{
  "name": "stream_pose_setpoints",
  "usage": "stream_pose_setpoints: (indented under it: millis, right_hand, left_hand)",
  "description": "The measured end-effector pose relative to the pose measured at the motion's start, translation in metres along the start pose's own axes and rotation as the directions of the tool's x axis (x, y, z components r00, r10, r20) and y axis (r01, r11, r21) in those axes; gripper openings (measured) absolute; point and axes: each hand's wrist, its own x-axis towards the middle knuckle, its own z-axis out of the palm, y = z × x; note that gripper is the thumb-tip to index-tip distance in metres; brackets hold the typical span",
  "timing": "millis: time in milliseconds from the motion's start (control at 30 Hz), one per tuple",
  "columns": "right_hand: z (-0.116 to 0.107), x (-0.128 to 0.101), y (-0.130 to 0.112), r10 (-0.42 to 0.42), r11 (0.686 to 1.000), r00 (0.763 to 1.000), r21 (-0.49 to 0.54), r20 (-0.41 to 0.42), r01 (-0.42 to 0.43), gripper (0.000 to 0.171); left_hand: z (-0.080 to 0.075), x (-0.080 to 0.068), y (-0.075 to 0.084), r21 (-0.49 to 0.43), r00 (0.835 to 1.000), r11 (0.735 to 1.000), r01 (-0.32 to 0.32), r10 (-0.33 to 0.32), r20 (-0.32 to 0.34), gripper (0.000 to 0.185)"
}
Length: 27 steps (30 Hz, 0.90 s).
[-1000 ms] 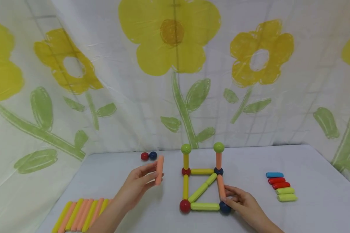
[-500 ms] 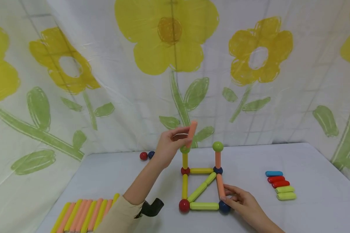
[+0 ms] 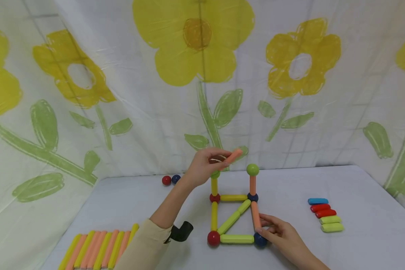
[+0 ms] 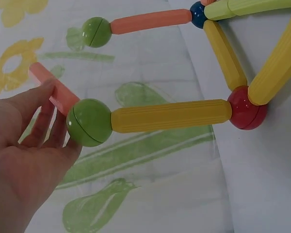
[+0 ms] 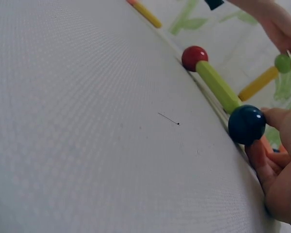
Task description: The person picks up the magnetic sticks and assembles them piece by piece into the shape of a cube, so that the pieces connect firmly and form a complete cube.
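Observation:
My left hand [image 3: 206, 165] pinches an orange rod [image 4: 56, 87] between thumb and fingers at the back left post. The rod slants up, and its lower end meets the green ball [image 4: 89, 122] atop the yellow post [image 4: 172, 116]. My right hand [image 3: 283, 234] grips the flat orange rod [image 3: 255, 215] at the frame's right side, close against the dark blue corner ball [image 5: 246, 124]. The base is a square of rods and balls with a lime diagonal [image 3: 234, 217]. A second green ball [image 3: 252, 169] tops the back right orange post [image 3: 252, 185].
A row of yellow and orange rods [image 3: 98, 249] lies at the front left. Red [image 3: 167, 180] and blue [image 3: 176, 179] balls sit at the back edge. Short blue, red and lime rods [image 3: 327, 213] lie to the right. A flowered curtain [image 3: 148, 123] hangs behind.
My left hand has moved right and up with the orange rod, over to the back left green ball, and the rod has tipped rightward. The right hand stays in place.

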Motion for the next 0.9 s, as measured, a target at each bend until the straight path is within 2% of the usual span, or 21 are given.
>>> stream_pose_setpoints:
  millis: [167,367,633,900]
  right_hand:
    - [-0.0005,-0.0007,0.0005,-0.002,1.0,1.0,-0.003,0.002,0.002,0.065]
    - [0.0005,0.0001,0.0007,0.002,1.0,1.0,-0.002,0.002,-0.002,0.066]
    - [0.001,0.0008,0.0003,0.001,1.0,1.0,-0.004,-0.003,-0.001,0.065]
    - [0.0002,-0.0001,0.0003,-0.005,1.0,1.0,-0.013,-0.003,0.005,0.064]
  left_hand:
    - [-0.0019,0.0014,-0.0008,0.103,0.997,0.995,-0.015,0.007,0.079,0.029]
    - [-0.0043,0.0009,-0.0017,0.165,0.989,0.986,-0.015,-0.01,0.147,0.029]
    - [-0.0073,0.0,0.0,0.246,0.981,0.969,0.0,-0.047,0.188,0.029]
    - [-0.0029,0.0045,0.0003,0.337,0.97,0.941,-0.01,-0.074,0.234,0.028]
